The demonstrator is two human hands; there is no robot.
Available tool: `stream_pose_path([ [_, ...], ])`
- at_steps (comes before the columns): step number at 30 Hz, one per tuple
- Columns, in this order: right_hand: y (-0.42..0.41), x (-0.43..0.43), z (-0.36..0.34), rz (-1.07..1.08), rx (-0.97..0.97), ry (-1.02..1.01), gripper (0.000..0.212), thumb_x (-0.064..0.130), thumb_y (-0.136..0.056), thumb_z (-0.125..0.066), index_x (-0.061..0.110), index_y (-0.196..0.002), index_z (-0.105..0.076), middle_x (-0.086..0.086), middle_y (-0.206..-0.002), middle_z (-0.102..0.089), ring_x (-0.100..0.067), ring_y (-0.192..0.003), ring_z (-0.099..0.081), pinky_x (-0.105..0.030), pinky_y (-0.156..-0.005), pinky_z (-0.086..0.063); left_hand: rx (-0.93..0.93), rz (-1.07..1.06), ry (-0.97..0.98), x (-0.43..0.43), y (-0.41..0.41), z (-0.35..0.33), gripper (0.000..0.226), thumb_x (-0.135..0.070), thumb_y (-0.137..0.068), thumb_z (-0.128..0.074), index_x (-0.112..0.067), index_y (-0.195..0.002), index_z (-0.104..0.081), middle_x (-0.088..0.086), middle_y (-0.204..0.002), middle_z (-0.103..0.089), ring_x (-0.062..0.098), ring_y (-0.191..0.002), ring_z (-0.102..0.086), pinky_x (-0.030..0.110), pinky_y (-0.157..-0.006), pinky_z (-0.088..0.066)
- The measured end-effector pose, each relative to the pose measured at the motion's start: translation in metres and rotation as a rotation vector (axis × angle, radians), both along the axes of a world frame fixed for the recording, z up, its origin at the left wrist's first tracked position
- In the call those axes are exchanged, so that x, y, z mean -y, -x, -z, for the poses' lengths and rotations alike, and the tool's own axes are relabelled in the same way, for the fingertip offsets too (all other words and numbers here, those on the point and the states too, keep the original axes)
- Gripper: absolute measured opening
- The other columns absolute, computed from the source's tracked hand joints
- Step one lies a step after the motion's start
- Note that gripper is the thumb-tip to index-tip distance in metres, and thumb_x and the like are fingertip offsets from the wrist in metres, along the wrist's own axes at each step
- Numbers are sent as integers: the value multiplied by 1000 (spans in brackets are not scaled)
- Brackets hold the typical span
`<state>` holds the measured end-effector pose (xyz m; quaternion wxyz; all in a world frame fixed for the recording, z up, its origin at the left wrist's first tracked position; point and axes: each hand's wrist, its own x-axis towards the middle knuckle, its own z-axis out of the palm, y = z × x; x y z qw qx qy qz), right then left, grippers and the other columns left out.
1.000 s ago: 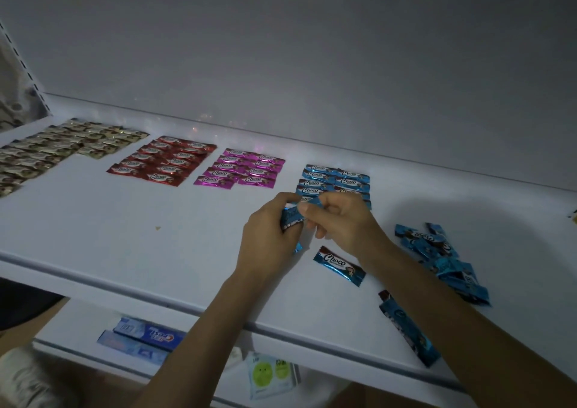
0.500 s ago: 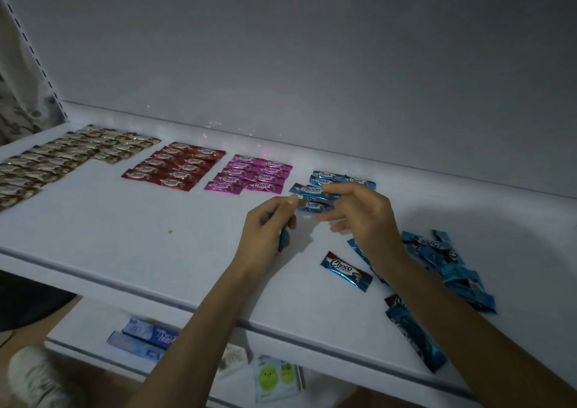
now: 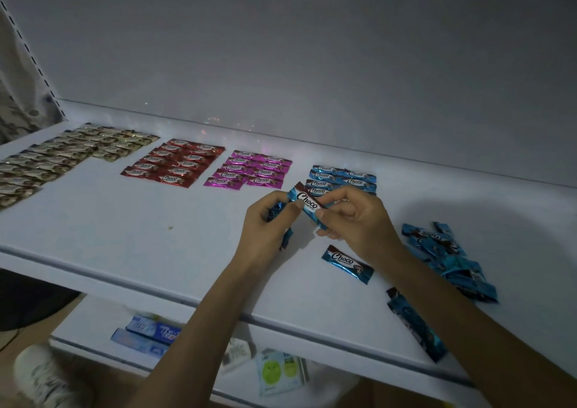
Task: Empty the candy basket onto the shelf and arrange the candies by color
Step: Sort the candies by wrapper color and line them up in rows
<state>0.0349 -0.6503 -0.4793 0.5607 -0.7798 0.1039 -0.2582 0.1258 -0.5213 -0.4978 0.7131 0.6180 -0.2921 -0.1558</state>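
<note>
Blue candy (image 3: 307, 204) pinched label-up in the right hand (image 3: 354, 220), left hand (image 3: 265, 226) clutching spares (image 3: 275, 210), likely lining up for the blue rows (image 3: 343, 177) at twelve o'clock.

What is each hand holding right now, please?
Left hand: grips several blue candies in its palm.
Right hand: pinches one blue Choco candy.

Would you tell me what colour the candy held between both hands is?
The candy wrapper is blue with a dark brown end; the head view shows it.
</note>
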Motion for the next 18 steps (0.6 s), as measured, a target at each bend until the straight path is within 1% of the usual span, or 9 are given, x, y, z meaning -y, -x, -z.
stream_pose_path([
  [1, 1, 0, 1, 4, 6, 43, 17, 4, -83, -68, 19, -85, -60, 8, -71, -71, -7, -62, -67, -18, -56, -51, 7, 9, 0, 0, 1, 0, 16, -11, -96, -55, -12, -83, -64, -7, -48, -48, 8, -40, -35, 19, -39, -33],
  [4, 4, 0, 4, 30, 35, 324, 21, 11, -78, -75, 21, -91, -62, 15, -83, -66, 0, -77, -63, -12, -67, -51, 44, 67, -3, 1, 3, 1, 17, -13, -94, -57, -1, -83, -62, -6, -50, -50, 9, -39, -36, 19, -39, -32],
  [6, 6, 5, 4, 44, 46, 465, 22, 11, -77, -75, 14, -96, -66, 7, -86, -68, -4, -79, -64, -13, -71, -52, 88, 83, -22, 1, 4, 3, 16, -14, -93, -60, 0, -86, -65, -8, -54, -54, 7, -42, -40, 18, -42, -34],
  [8, 10, 20, 1, 128, 11, 505, 22, 13, -78, -75, 12, -99, -67, 3, -87, -68, -4, -78, -63, -18, -72, -54, 100, 73, -35, 1, 5, 5, 14, -17, -92, -61, -6, -90, -70, -9, -64, -64, 6, -49, -49, 18, -47, -40],
  [10, 12, 44, -3, 244, -66, 541, 25, 19, -76, -77, 14, -98, -66, 4, -91, -68, -7, -80, -62, -21, -73, -53, 88, 38, -55, 3, 4, 6, 15, -28, -88, -63, -16, -92, -72, -17, -84, -70, 0, -71, -61, 19, -60, -50],
  [12, 13, 68, -3, 304, -200, 562, 30, 25, -72, -81, 16, -96, -66, 1, -94, -69, -9, -82, -60, -28, -75, -51, 93, 15, -76, 3, 3, 6, 18, -36, -83, -63, -23, -92, -72, -24, -90, -69, -7, -88, -61, 14, -68, -50],
  [14, 13, 82, 3, 297, -314, 561, 31, 27, -69, -82, 18, -95, -68, 0, -98, -69, -10, -85, -59, -31, -80, -49, 101, 5, -80, 4, 2, 7, 15, -34, -84, -63, -24, -92, -72, -23, -91, -70, -8, -88, -60, 11, -67, -48],
  [16, 11, 88, 9, 257, -382, 568, 32, 28, -69, -82, 18, -97, -69, 1, -101, -69, -13, -91, -62, -33, -85, -49, 101, -7, -89, 4, 3, 7, 14, -35, -84, -64, -26, -91, -72, -23, -92, -69, -8, -88, -60, 10, -65, -47],
  [18, 9, 88, 10, 220, -433, 606, 36, 29, -69, -83, 17, -100, -70, -1, -103, -68, -16, -95, -62, -39, -89, -49, 103, -19, -100, 4, 3, 7, 12, -36, -84, -64, -29, -90, -72, -23, -94, -68, -6, -91, -60, 11, -67, -48],
])
